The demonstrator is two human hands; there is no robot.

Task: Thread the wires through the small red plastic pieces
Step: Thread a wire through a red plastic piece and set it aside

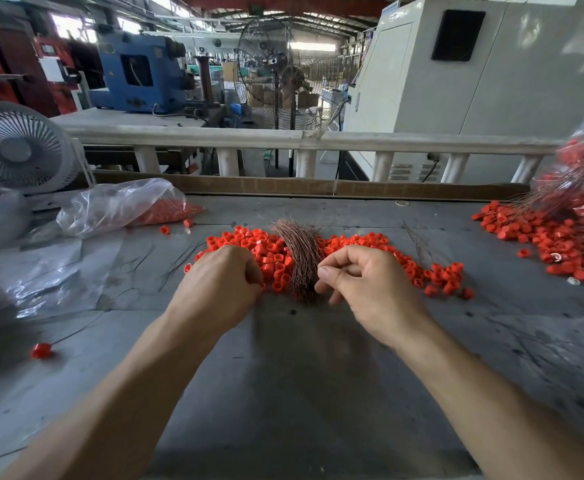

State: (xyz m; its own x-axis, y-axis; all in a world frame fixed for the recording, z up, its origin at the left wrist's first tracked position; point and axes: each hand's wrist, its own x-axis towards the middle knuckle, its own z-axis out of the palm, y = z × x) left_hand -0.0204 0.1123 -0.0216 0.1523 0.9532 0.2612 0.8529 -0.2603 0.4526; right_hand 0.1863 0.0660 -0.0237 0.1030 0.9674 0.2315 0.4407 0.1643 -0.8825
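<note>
A heap of small red plastic pieces (269, 252) lies mid-table, split by a bundle of thin copper-coloured wires (299, 254) lying across it. My left hand (221, 285) sits at the heap's left near edge with its fingers curled under. A bit of red shows at its fingertips, and the grip itself is hidden. My right hand (363, 282) is just right of the bundle. Its thumb and forefinger pinch at the wires' near end, and the other fingers are curled.
A second heap of red pieces with wires through them (560, 237) lies at the right edge. At far left are a clear bag of red pieces (127, 206) and a white fan (20, 147). One red piece on a wire (41, 350) and loose wires (418, 244) lie on the grey table (301, 375).
</note>
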